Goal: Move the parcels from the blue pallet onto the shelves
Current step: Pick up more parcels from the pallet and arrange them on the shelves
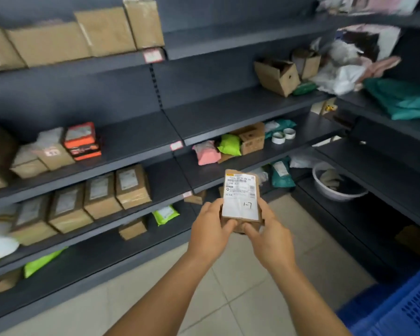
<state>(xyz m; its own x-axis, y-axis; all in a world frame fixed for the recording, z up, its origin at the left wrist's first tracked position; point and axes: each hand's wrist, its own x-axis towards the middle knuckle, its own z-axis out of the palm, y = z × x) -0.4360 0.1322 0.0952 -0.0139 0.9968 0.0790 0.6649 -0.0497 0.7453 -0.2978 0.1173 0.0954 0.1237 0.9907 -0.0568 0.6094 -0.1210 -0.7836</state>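
The left hand (pixel 210 230) and right hand (pixel 268 236) both grip a small brown parcel (pixel 241 198) at centre frame, its white label facing the camera, held in front of dark shelves (pixel 136 139) stocked with boxes; the blue pallet (pixel 407 309) shows at lower right

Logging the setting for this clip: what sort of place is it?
Probably a parcel pickup point or small courier stockroom. Dark metal shelves hold cardboard boxes and coloured mailer bags, both hands grip a small labelled parcel marked by hand, and a blue pallet sits at lower right.
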